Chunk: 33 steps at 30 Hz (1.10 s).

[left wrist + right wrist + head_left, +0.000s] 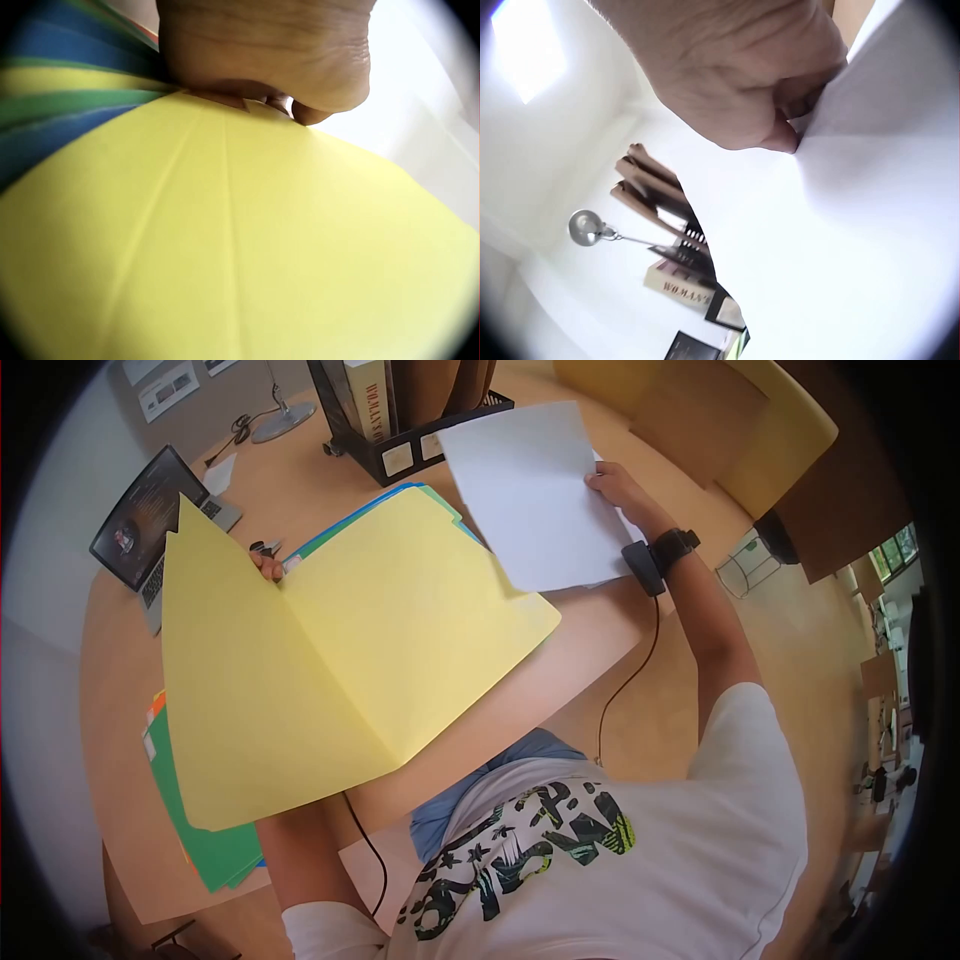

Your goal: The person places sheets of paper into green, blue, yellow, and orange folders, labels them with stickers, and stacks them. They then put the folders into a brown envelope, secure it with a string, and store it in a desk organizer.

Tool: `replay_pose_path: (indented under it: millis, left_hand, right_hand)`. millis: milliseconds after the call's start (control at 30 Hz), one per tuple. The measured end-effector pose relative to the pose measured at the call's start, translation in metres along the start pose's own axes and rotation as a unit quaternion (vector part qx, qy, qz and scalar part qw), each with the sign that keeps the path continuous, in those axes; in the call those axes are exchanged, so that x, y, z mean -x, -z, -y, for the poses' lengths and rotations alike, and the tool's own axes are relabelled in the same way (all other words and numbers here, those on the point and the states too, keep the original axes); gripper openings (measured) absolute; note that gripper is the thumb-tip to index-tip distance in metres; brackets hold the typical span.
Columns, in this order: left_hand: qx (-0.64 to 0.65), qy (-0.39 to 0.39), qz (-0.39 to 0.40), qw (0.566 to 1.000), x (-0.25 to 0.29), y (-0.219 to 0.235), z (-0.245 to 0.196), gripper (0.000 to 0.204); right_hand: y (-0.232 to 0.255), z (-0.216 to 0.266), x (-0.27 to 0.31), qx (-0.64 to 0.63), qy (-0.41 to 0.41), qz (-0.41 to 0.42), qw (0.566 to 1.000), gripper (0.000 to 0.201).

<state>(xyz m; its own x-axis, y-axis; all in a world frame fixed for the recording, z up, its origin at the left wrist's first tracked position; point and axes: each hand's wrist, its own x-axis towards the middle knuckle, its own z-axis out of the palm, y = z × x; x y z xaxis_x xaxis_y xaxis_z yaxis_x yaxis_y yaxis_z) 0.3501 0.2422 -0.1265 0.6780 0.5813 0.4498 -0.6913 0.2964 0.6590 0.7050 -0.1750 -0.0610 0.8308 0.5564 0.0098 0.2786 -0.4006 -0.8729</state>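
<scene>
A yellow file folder (380, 600) lies spread at its crease in the head view, its left flap raised toward me. At the top of the crease, my left hand (267, 567) holds the folder, with most of the hand hidden behind the flap. The left wrist view shows this hand (270, 56) at the yellow edge, with blue and green folders (75, 105) beside it. On the right, my right hand (625, 492) pinches white paper (525, 500) by its right edge, thumb on top. The paper's lower left corner overlaps the folder's right flap.
Blue and green folders (440, 502) show beneath the yellow one. More green folders (205, 820) lie at the table's left. A laptop (140, 525), a lamp base (283, 422) and a black file rack (400, 457) with a book stand farther back. A cable (625, 680) hangs from the right wrist.
</scene>
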Motion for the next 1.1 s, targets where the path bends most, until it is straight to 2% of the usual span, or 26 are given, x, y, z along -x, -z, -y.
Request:
replay_pose_path:
  millis: [100,200,300,400,467,500,533,567,600,633,700,733,767,800,867,967,1100]
  left_hand:
    - [-0.041,0.014,-0.042,0.998,0.000,-0.022,-0.005,0.036]
    - [-0.109,0.031,-0.098,0.989,0.003,-0.044,-0.015,0.036]
    - [-0.190,0.029,-0.152,0.970,-0.002,-0.055,-0.027,0.036]
    - [-0.294,-0.014,-0.169,0.941,-0.014,-0.055,-0.052,0.043]
    - [-0.438,0.003,-0.180,0.881,-0.003,-0.086,-0.090,0.047]
    - [-0.491,-0.011,-0.168,0.855,0.000,-0.086,-0.109,0.048]
    - [-0.543,-0.018,-0.155,0.825,0.003,-0.081,-0.130,0.050]
    - [-0.585,0.003,-0.159,0.795,0.010,-0.075,-0.157,0.052]
    - [-0.623,0.029,-0.161,0.765,0.017,-0.070,-0.181,0.054]
    - [-0.656,0.057,-0.158,0.736,0.024,-0.065,-0.198,0.056]
    - [-0.731,0.057,-0.148,0.664,0.046,-0.057,-0.228,0.059]
    - [-0.764,0.058,-0.137,0.628,0.054,-0.051,-0.242,0.061]
    - [-0.859,0.023,-0.115,0.499,0.069,-0.003,-0.259,0.063]
    - [-0.886,0.033,-0.087,0.454,0.080,0.007,-0.261,0.061]
    - [-0.931,0.047,-0.027,0.361,0.097,0.009,-0.259,0.058]
    - [-0.909,0.231,-0.059,0.341,0.105,0.003,-0.249,0.048]
    - [-0.948,0.192,0.023,0.253,0.119,0.056,-0.241,0.036]
  right_hand:
    - [0.035,-0.029,-0.020,0.062,-0.017,-0.044,0.997,0.027]
    - [0.051,-0.045,-0.033,0.200,0.018,-0.059,0.978,0.027]
    - [0.051,-0.068,-0.045,0.236,0.075,-0.087,0.965,0.026]
    - [0.057,-0.085,-0.053,0.284,0.122,-0.065,0.949,0.026]
    - [0.066,-0.097,-0.055,0.252,0.119,-0.063,0.958,0.032]
    - [0.072,-0.119,-0.066,0.233,0.198,-0.085,0.948,0.035]
    - [0.087,-0.123,-0.067,0.236,0.151,-0.048,0.959,0.038]
    - [0.103,-0.146,-0.082,0.274,0.209,-0.072,0.936,0.045]
    - [0.103,-0.122,-0.057,0.254,0.147,-0.078,0.953,0.051]
    - [0.106,-0.112,-0.041,0.223,0.170,-0.077,0.957,0.051]
    - [0.094,-0.072,0.005,0.144,0.143,-0.093,0.975,0.047]
    - [0.082,-0.051,0.024,0.133,0.127,-0.054,0.981,0.045]
    - [0.068,-0.033,0.042,0.121,0.109,-0.015,0.987,0.043]
    - [0.057,-0.020,0.058,0.111,0.089,0.015,0.990,0.042]
    - [0.027,-0.010,0.077,0.073,0.148,0.086,0.983,0.035]
    - [-0.015,0.015,0.097,0.058,0.177,0.161,0.969,0.029]
    - [-0.053,0.042,0.107,0.067,0.220,0.193,0.954,0.028]
